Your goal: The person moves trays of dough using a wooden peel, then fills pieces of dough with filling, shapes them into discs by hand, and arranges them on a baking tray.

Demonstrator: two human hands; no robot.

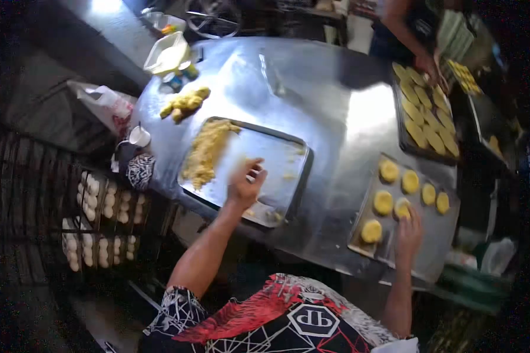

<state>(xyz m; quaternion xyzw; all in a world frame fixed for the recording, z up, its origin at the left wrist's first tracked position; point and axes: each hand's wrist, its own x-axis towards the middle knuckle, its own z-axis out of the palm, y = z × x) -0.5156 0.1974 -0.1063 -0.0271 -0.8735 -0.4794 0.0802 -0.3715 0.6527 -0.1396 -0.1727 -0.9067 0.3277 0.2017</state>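
Note:
My left hand is above a metal tray, its fingers curved and apart; motion blurs the fingertip area, and I see nothing held. Along that tray's left side lies a heap of crumbly yellow filling. On a second, flatter baking tray, several round yellow dough pieces are spread out. My right hand grips the near edge of one dough round with its fingertips, and the round's underside is hidden.
Yellow dough lumps lie near a plastic tub on the metal table. At the far right, a co-worker's hand reaches over a tray of oval pieces. Left below stands a rack with pale dough balls.

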